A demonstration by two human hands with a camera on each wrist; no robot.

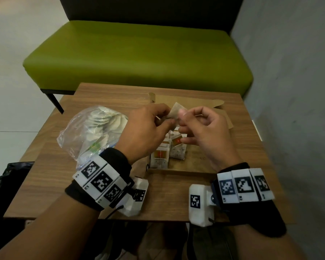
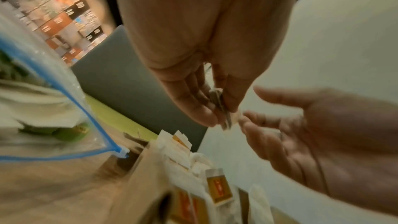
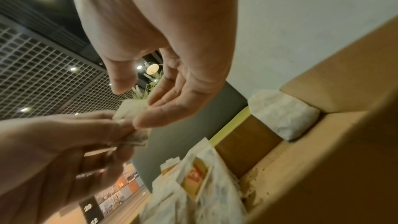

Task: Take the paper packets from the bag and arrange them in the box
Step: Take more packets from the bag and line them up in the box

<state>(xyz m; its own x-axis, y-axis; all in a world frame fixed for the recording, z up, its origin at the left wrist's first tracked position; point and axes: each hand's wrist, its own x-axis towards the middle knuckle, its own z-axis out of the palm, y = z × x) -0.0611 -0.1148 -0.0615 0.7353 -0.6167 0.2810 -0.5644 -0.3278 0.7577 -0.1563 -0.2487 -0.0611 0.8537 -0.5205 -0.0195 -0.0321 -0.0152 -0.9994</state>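
Observation:
My left hand pinches a few thin paper packets between thumb and fingers, held above the brown cardboard box. My right hand reaches in from the right. Its fingertips touch the packets' edge, and its thumb stands a little apart. Several white packets with orange labels stand upright in the box's left part, and another white packet lies at its far end. The clear zip bag with more packets lies left of the box.
The box sits on a small wooden table, its lid folded open at the back. A green bench stands behind the table, a grey wall runs along the right, and a black bag sits low on the left.

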